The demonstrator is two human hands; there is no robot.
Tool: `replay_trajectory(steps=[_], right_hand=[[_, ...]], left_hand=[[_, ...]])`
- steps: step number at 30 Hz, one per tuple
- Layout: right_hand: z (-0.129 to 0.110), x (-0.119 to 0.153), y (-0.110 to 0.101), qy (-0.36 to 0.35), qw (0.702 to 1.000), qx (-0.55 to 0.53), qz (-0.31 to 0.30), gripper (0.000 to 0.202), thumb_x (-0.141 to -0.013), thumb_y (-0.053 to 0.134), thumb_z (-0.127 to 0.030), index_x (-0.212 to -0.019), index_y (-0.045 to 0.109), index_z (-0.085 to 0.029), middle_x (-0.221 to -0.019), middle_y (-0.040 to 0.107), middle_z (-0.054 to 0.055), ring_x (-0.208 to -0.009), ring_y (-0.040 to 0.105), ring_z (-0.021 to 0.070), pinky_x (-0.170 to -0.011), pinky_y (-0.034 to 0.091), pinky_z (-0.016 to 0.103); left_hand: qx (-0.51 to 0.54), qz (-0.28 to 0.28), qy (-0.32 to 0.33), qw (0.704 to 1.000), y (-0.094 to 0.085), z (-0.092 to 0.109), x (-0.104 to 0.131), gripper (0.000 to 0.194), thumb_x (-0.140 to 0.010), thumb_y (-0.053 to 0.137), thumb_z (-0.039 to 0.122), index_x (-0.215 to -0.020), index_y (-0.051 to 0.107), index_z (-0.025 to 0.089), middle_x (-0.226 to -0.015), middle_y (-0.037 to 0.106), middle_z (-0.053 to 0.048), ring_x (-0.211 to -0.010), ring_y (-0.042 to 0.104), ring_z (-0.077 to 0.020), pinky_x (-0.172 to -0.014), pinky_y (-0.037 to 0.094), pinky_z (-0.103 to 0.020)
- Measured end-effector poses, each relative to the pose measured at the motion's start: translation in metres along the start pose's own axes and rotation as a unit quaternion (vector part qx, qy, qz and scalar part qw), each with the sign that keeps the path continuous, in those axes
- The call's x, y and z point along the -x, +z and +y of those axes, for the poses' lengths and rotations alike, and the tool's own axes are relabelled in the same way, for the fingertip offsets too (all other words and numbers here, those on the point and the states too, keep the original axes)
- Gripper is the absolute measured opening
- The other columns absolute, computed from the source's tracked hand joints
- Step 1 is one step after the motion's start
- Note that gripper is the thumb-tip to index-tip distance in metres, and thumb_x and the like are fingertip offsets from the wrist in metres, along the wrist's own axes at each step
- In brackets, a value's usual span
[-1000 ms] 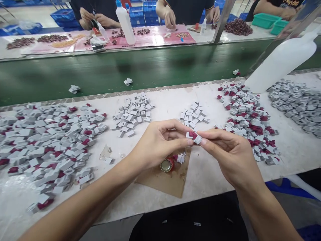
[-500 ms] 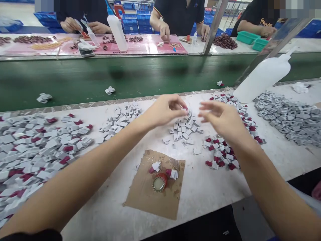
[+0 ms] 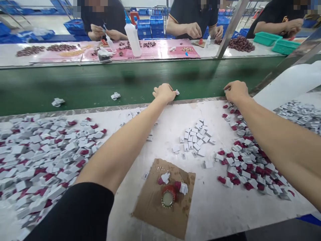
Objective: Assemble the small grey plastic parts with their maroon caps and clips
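Note:
My left hand (image 3: 164,93) reaches over the near edge of the green conveyor belt. Its thumb and finger close at a small light-grey plastic piece (image 3: 177,92). Farther right, my right hand (image 3: 237,91) is also at the belt's near edge, fingers bent down and together on a small pale piece (image 3: 227,89), mostly hidden by them. In front of me, a brown cardboard square (image 3: 147,207) carries a red-sided bottle cap (image 3: 168,198) and two grey-and-maroon pieces (image 3: 182,187). Loose grey pieces (image 3: 195,137) lie between my forearms.
Heaps of grey-and-maroon pieces lie left (image 3: 50,154) and right (image 3: 250,164). A large white bottle (image 3: 283,83) leans by a metal post at right. Two other grey pieces (image 3: 58,102) sit on the belt (image 3: 100,77). Several co-workers (image 3: 193,26) work across it.
Both hands have moved forward from above the grey pieces to the belt's near edge and spread apart. The right fingers have closed. The camera view has shifted.

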State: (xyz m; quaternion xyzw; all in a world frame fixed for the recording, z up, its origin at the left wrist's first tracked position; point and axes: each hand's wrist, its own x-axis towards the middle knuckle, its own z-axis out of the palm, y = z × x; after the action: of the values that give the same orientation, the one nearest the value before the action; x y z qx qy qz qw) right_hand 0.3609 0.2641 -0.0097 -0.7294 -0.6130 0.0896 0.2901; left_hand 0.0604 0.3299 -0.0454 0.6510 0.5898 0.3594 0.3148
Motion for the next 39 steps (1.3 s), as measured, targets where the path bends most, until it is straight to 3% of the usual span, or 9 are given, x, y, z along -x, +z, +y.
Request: replay_trajectory(steps=[4,7,13,16,23,30,34,36,39], right_hand=[[-0.026,0.031,0.004,0.051,0.986,-0.161,0.001,0.005,-0.101,0.079,-0.018,-0.105,0.081,-0.018,-0.111,0.085,0.017,-0.113,0.083,0.0343,-0.107,0.066,0.055],[-0.055,0.083,0.001,0.043,0.952,-0.301,-0.029,0.009,-0.104,0.080,-0.033,-0.112,0.079,-0.027,-0.116,0.087,0.009,-0.107,0.087,0.0273,-0.100,0.071,0.051],[-0.097,0.189,-0.009,0.088,0.806,-0.583,-0.052,0.033,-0.081,0.105,-0.047,-0.098,0.083,-0.029,-0.105,0.086,0.002,-0.108,0.084,0.0240,-0.112,0.068,0.050],[-0.102,0.223,-0.014,0.095,0.810,-0.578,-0.034,0.029,-0.084,0.103,-0.046,-0.091,0.081,-0.028,-0.095,0.084,0.000,-0.096,0.084,0.0222,-0.100,0.073,0.047],[-0.093,0.298,-0.036,-0.017,0.909,-0.403,-0.107,0.013,-0.098,0.092,-0.039,-0.110,0.092,-0.034,-0.118,0.088,0.009,-0.109,0.085,0.0310,-0.088,0.076,0.042],[-0.092,0.331,-0.028,-0.055,0.923,-0.367,-0.098,0.017,-0.103,0.085,-0.031,-0.115,0.092,-0.041,-0.109,0.088,0.004,-0.101,0.085,0.0275,-0.080,0.075,0.036],[-0.092,0.341,-0.024,-0.052,0.930,-0.353,-0.088,0.017,-0.105,0.082,-0.029,-0.112,0.090,-0.041,-0.106,0.088,0.001,-0.099,0.085,0.0243,-0.080,0.073,0.031],[-0.096,0.346,-0.023,-0.069,0.930,-0.350,-0.090,0.021,-0.106,0.079,-0.025,-0.116,0.089,-0.040,-0.108,0.087,0.002,-0.100,0.086,0.0244,-0.083,0.073,0.032],[-0.108,0.354,-0.017,-0.107,0.924,-0.354,-0.094,0.024,-0.107,0.075,-0.019,-0.117,0.088,-0.036,-0.109,0.087,0.004,-0.100,0.087,0.0254,-0.083,0.074,0.035]], left_hand=[[0.015,-0.028,0.022,0.999,-0.021,0.024,0.048,0.020,-0.090,0.082,0.017,-0.107,0.070,0.019,-0.123,0.074,-0.015,-0.130,0.062,-0.0336,-0.107,0.052,-0.049],[0.121,-0.121,0.128,0.977,-0.033,0.048,0.104,0.029,-0.094,0.083,0.023,-0.120,0.071,0.021,-0.121,0.079,-0.012,-0.117,0.073,-0.0279,-0.099,0.058,-0.041],[0.122,-0.107,0.239,0.957,-0.041,0.075,0.197,0.018,-0.099,0.082,0.020,-0.114,0.073,0.022,-0.112,0.081,-0.006,-0.103,0.076,-0.0219,-0.092,0.061,-0.036],[0.107,-0.104,0.238,0.960,-0.049,0.074,0.228,0.013,-0.105,0.074,0.016,-0.117,0.075,0.021,-0.117,0.082,-0.007,-0.102,0.077,-0.0217,-0.096,0.061,-0.038],[0.109,-0.281,0.053,0.952,-0.082,0.068,0.293,0.018,-0.114,0.063,0.028,-0.114,0.081,0.025,-0.111,0.085,-0.005,-0.101,0.079,-0.0241,-0.089,0.062,-0.038],[0.090,-0.302,0.024,0.949,-0.096,0.053,0.311,0.021,-0.114,0.066,0.038,-0.125,0.080,0.026,-0.109,0.083,-0.006,-0.095,0.079,-0.0257,-0.082,0.063,-0.039],[-0.140,-0.143,0.112,0.973,-0.110,0.023,0.287,0.027,-0.110,0.064,0.025,-0.134,0.076,0.023,-0.126,0.077,-0.014,-0.120,0.070,-0.0359,-0.103,0.059,-0.053],[-0.285,-0.055,0.147,0.946,-0.117,0.005,0.271,0.031,-0.106,0.062,0.014,-0.132,0.077,0.021,-0.137,0.071,-0.020,-0.133,0.059,-0.0446,-0.111,0.051,-0.066],[-0.369,-0.038,0.146,0.917,-0.123,-0.017,0.253,0.028,-0.105,0.064,0.012,-0.126,0.080,0.021,-0.143,0.068,-0.022,-0.132,0.053,-0.0482,-0.110,0.047,-0.071]])
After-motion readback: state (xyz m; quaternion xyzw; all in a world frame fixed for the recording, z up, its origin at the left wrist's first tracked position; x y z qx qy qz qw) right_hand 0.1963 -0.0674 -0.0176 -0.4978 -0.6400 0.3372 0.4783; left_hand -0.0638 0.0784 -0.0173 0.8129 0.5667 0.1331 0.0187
